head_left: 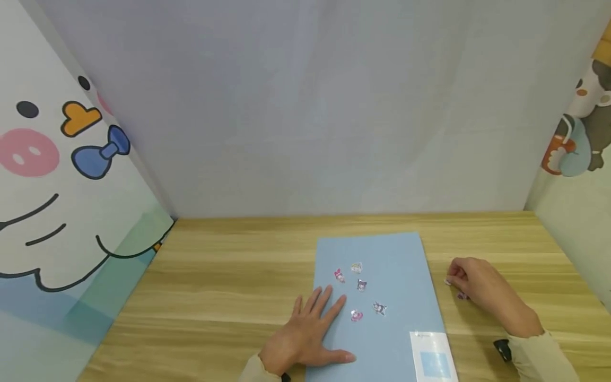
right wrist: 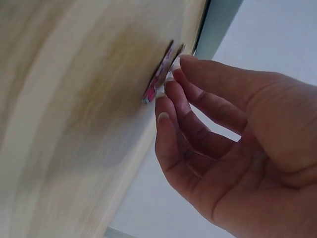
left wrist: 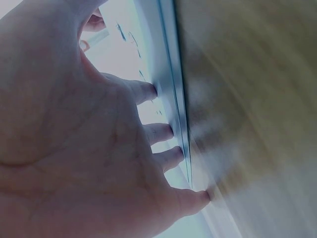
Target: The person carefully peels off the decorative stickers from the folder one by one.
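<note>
A light-blue folder lies flat on the wooden table, with several small cartoon stickers scattered over its upper middle, among them a purple one and a pink one. My left hand rests on the folder's left edge, fingers straight and spread; in the left wrist view the little finger reaches past the edge. Right of the folder, my right hand pinches a small sticker between thumb and fingertips, low over the table. Another sticker lies just beside those fingertips, partly under the hand in the head view.
A white label with a blue square sits at the folder's lower right corner. The wooden table extends on both sides. A pale curtain hangs behind it, and printed cartoon panels flank the left and right.
</note>
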`<state>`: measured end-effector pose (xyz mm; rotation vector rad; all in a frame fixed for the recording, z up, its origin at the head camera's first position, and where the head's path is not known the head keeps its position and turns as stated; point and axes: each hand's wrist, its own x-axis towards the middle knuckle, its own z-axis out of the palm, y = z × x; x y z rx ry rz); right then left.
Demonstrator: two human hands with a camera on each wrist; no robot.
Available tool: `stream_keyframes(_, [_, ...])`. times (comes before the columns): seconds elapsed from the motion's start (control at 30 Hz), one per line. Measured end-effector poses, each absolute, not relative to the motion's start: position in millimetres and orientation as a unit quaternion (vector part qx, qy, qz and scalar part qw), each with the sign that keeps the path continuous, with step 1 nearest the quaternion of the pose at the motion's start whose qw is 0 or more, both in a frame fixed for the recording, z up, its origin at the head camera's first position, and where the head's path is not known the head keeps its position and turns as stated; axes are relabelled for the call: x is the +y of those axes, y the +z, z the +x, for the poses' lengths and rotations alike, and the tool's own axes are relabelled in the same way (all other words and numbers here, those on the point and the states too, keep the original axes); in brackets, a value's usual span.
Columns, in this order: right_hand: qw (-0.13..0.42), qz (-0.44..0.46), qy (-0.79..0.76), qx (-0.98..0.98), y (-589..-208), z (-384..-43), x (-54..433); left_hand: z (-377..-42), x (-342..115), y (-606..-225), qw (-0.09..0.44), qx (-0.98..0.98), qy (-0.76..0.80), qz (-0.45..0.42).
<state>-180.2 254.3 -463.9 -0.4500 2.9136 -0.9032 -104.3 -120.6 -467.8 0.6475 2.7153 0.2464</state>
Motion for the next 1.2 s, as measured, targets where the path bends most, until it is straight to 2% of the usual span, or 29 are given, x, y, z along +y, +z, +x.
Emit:
stream_keyframes(0.5, [0.015,-0.163,-0.274,0.948,-457,-187,250,-113,-122,-465,0.164,0.956,0.084,0.228])
stream_keyframes(0.67, [-0.02,-0.179,-0.239,0.954,-458,-186,245,-111,-122,-465,0.164,0.954,0.098,0.23])
stream_keyframes(0.93, [-0.105,-0.2,-0.216,0.95,-458,-179,232,-109,-121,-466,0.172,0.954,0.092,0.229])
stream_keyframes(1.2, [-0.104,-0.204,-0.257,0.939,-452,-170,218,-105,-120,-466,0.174,0.954,0.093,0.227])
